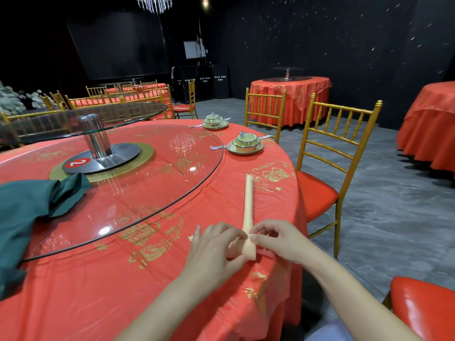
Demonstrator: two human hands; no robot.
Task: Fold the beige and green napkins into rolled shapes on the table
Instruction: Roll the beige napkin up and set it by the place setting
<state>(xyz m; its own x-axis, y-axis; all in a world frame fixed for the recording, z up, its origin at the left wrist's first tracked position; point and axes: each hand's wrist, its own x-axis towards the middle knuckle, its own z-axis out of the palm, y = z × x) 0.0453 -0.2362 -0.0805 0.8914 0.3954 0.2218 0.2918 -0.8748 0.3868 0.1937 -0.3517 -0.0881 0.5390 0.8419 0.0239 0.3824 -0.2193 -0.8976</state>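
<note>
Gripping hand, left: left hand (216,247) sits at the lower centre of the frame. Its fingers curl over the near end of the beige napkin (248,200) and the thumb presses the lower edge, so the cloth is pinched.
Gripping hand, right: right hand (278,239) is just right of the left hand. Its fingers are curled and the fingertips pinch the same napkin at its right edge, slightly farther up the strip.
Beige napkin: folded into a long narrow strip that lies flat on the table (98,303). It runs from the hands up toward the centre right of the frame; the near end is wider and the far end lies free.
Green napkin (27,210): at the left edge of the frame, a loose rumpled heap. It lies partly on the glass turntable (152,173) and partly on the cloth, well apart from both hands and from the beige strip.
Table: round, covered in red cloth with gold print.
Glass turntable: clear disc flat on the table, centre left.
Upper glass disc (86,116): raised on a metal post (97,139), upper left.
Number plate (78,163): red with a white "2", at the post's base.
Place settings: two stacked bowl-and-plate sets (245,143) (215,121) — upper centre, beyond the turntable rim.
Chair (337,148): gold frame with a red seat, right of the table.
</note>
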